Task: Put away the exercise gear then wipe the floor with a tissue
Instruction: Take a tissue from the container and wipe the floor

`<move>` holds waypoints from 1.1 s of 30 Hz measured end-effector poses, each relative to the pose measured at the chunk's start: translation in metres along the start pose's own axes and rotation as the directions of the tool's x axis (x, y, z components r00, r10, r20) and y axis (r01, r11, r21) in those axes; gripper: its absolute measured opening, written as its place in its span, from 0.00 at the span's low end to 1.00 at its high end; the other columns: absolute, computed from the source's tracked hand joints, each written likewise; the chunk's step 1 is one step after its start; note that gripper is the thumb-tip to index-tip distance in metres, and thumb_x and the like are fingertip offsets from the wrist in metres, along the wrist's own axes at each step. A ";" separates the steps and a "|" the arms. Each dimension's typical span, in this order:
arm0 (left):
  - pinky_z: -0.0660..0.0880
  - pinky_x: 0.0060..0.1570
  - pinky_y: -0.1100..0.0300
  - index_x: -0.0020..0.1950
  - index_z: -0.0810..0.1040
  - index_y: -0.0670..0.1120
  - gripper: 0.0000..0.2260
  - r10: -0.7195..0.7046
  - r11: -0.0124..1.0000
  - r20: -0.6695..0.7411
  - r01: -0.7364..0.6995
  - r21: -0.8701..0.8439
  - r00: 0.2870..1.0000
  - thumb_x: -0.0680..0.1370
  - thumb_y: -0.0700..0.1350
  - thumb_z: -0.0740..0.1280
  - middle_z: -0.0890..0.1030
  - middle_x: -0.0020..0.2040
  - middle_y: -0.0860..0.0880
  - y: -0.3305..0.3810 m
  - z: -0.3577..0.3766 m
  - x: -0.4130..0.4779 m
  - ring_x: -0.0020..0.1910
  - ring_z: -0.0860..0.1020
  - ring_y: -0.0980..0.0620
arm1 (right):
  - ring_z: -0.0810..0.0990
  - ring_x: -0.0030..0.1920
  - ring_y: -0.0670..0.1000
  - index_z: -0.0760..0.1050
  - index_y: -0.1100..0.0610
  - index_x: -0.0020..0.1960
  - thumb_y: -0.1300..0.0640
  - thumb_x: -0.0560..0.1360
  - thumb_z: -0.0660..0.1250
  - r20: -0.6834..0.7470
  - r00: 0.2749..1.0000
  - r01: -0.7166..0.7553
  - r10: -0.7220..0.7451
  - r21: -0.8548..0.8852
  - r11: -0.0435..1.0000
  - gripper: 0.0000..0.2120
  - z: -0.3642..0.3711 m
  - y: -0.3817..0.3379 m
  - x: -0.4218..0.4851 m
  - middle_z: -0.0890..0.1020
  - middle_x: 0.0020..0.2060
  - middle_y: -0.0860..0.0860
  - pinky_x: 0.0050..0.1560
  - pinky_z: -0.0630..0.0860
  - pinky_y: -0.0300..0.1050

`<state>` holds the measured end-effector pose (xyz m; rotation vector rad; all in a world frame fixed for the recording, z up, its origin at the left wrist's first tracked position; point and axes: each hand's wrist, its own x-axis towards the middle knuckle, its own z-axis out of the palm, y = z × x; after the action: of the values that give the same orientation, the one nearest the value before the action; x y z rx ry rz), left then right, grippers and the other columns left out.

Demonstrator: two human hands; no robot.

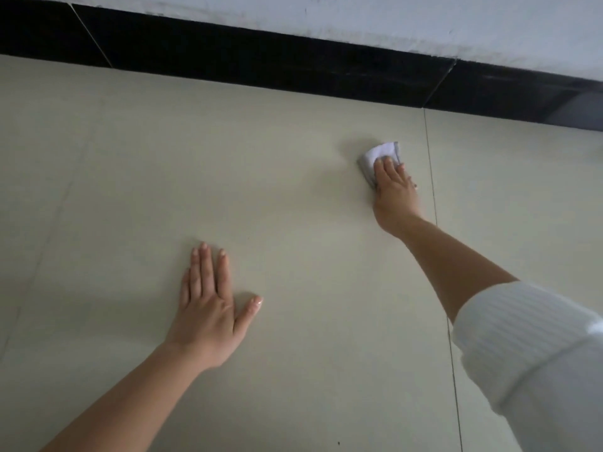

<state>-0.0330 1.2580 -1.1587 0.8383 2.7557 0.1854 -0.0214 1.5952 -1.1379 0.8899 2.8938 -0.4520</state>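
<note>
Tissue [380, 154] lies folded on the floor [293, 197], upper right of the frame, pressed under the right hand [393, 190], whose grip is flat, uncurled; it juts toward the black skirting [261, 66]. Left hand [208, 308] rests flat, empty, lower centre.

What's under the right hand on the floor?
A white tissue lies under the right hand, pressed on the floor. Its far edge shows; the part beneath the hand is covered.
</note>
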 end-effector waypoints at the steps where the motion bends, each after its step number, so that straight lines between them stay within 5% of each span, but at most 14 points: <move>1: 0.41 0.70 0.50 0.75 0.49 0.34 0.44 -0.001 1.000 0.000 0.001 -0.003 1.000 0.74 0.69 0.36 0.48 0.75 0.32 0.000 0.000 0.001 0.75 0.47 0.38 | 0.53 0.75 0.57 0.57 0.57 0.74 0.69 0.74 0.54 -0.004 0.999 0.049 -0.049 0.003 0.999 0.29 0.003 -0.014 0.000 0.57 0.75 0.53 0.73 0.51 0.51; 6: 0.44 0.69 0.49 0.74 0.53 0.33 0.43 -0.019 1.000 0.050 0.018 0.022 0.999 0.75 0.68 0.38 0.53 0.74 0.30 -0.001 0.001 0.002 0.74 0.52 0.35 | 0.52 0.76 0.57 0.58 0.54 0.76 0.71 0.73 0.55 0.083 0.949 0.301 -0.306 0.065 0.951 0.33 0.020 -0.060 -0.039 0.57 0.76 0.52 0.74 0.49 0.50; 13: 0.59 0.66 0.36 0.72 0.58 0.31 0.45 -0.037 0.997 0.125 0.045 -0.059 0.991 0.75 0.69 0.38 0.57 0.71 0.27 0.003 -0.010 0.003 0.72 0.56 0.30 | 0.49 0.77 0.56 0.55 0.53 0.76 0.71 0.73 0.54 0.225 0.891 0.376 -0.394 0.123 0.919 0.33 0.035 -0.085 -0.126 0.56 0.76 0.50 0.76 0.46 0.50; 18: 0.64 0.62 0.35 0.70 0.61 0.29 0.44 -0.032 0.998 0.213 0.044 -0.052 0.977 0.76 0.67 0.39 0.61 0.69 0.26 0.007 -0.016 0.005 0.69 0.61 0.28 | 0.68 0.70 0.55 0.68 0.54 0.71 0.64 0.68 0.49 0.234 0.830 0.517 -0.506 0.018 0.856 0.32 0.032 -0.064 -0.171 0.70 0.70 0.51 0.69 0.60 0.48; 20: 0.63 0.63 0.36 0.70 0.61 0.29 0.43 -0.031 0.998 0.227 0.044 -0.055 0.973 0.77 0.67 0.39 0.61 0.69 0.26 0.008 -0.018 0.005 0.69 0.61 0.28 | 0.68 0.70 0.53 0.68 0.53 0.71 0.65 0.67 0.49 0.218 0.814 0.556 -0.538 -0.026 0.831 0.33 0.026 -0.053 -0.166 0.70 0.71 0.50 0.68 0.60 0.46; 24: 0.52 0.66 0.46 0.70 0.60 0.30 0.42 -0.044 0.999 0.207 0.048 -0.013 0.977 0.77 0.66 0.40 0.61 0.70 0.27 0.005 -0.015 0.004 0.69 0.62 0.30 | 0.48 0.77 0.49 0.49 0.50 0.77 0.70 0.74 0.51 0.211 0.903 0.378 -0.374 0.026 0.926 0.35 0.014 -0.032 -0.105 0.50 0.77 0.46 0.76 0.50 0.46; 30: 0.47 0.68 0.50 0.73 0.56 0.32 0.40 -0.011 0.999 0.143 0.006 0.036 0.990 0.77 0.66 0.41 0.59 0.72 0.29 -0.001 -0.007 0.005 0.72 0.54 0.36 | 0.47 0.77 0.52 0.49 0.54 0.77 0.66 0.78 0.52 0.047 0.999 -0.002 0.001 0.018 1.000 0.30 -0.002 0.007 -0.005 0.50 0.77 0.50 0.76 0.49 0.46; 33: 0.40 0.69 0.53 0.74 0.44 0.35 0.42 -0.010 1.000 0.066 0.008 0.027 0.998 0.75 0.69 0.37 0.46 0.75 0.33 -0.002 -0.004 0.004 0.75 0.44 0.41 | 0.46 0.77 0.55 0.50 0.56 0.77 0.66 0.76 0.54 0.026 0.995 -0.094 0.094 0.010 0.996 0.31 -0.008 -0.003 0.035 0.50 0.77 0.51 0.76 0.50 0.51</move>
<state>-0.0382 1.2582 -1.1559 0.8238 2.7052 0.1166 -0.0523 1.6144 -1.1351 1.0089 2.8144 -0.4687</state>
